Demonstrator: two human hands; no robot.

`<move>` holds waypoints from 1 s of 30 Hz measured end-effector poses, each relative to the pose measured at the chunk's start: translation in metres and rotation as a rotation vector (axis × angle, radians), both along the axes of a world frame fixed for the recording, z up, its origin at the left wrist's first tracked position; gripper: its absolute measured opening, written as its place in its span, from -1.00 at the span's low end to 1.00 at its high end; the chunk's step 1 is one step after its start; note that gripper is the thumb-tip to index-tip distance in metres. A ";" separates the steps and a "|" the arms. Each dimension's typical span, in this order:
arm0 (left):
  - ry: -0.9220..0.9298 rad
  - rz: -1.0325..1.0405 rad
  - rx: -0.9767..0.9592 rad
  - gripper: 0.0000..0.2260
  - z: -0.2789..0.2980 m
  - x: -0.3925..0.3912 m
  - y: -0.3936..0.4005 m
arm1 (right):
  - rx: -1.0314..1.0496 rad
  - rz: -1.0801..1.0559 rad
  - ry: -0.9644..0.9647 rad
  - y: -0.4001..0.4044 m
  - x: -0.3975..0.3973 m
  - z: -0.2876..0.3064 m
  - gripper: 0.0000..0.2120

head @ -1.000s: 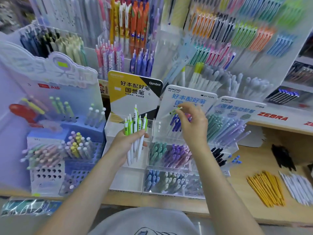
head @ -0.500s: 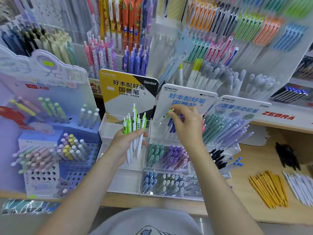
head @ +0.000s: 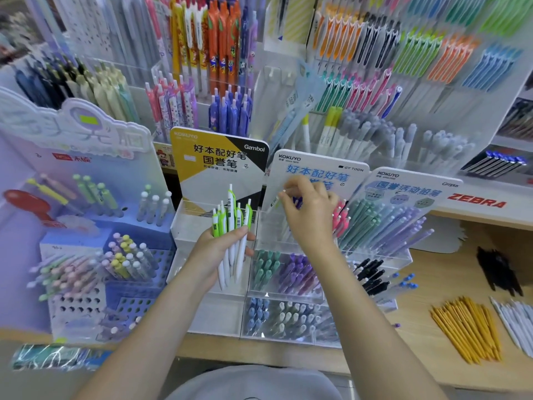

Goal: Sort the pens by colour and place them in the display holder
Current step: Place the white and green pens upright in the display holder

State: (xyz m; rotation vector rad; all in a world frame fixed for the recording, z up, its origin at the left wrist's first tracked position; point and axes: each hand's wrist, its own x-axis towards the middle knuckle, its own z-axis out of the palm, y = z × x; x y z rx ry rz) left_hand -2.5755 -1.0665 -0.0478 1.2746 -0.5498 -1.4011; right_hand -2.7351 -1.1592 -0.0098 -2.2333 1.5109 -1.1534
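Pens [head: 230, 235] gripped in left hand [head: 219, 249]; right hand [head: 308, 215] pinches one pen [head: 274, 202] over display holder [head: 288, 284].

There is just one view, so nothing is shared with another. The camera sits on the person's head and looks forward and down. It is close to the left hand [head: 220, 249] and the right hand [head: 310, 215], with both arms reaching in from the bottom. The clear pen holder [head: 202, 301] sits near the middle. The wide lens bends the shelves [head: 403, 67] at the edges.
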 end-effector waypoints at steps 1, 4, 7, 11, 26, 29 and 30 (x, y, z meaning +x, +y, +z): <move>0.003 -0.008 -0.005 -0.80 0.001 0.003 -0.001 | -0.017 -0.009 0.019 0.000 0.003 0.000 -0.91; 0.016 -0.033 -0.030 -0.76 0.003 0.012 -0.004 | -0.084 -0.042 0.098 0.000 0.007 -0.004 -0.93; 0.012 -0.065 -0.045 -0.82 0.001 0.021 -0.006 | -0.121 -0.074 0.122 -0.003 0.007 -0.011 -0.91; 0.037 -0.110 -0.051 -0.82 -0.001 0.025 -0.007 | -0.128 -0.043 0.163 0.004 0.009 -0.013 -0.77; 0.035 -0.235 -0.143 -0.77 0.013 0.022 -0.008 | 0.161 0.041 -0.167 0.041 0.022 0.026 -0.88; -0.013 -0.312 -0.195 -0.73 0.016 0.018 -0.007 | 0.504 0.120 -0.375 0.054 0.027 0.035 -0.92; -0.027 -0.325 -0.201 -0.71 0.017 0.018 -0.008 | 0.530 0.116 -0.403 0.056 0.026 0.036 -0.93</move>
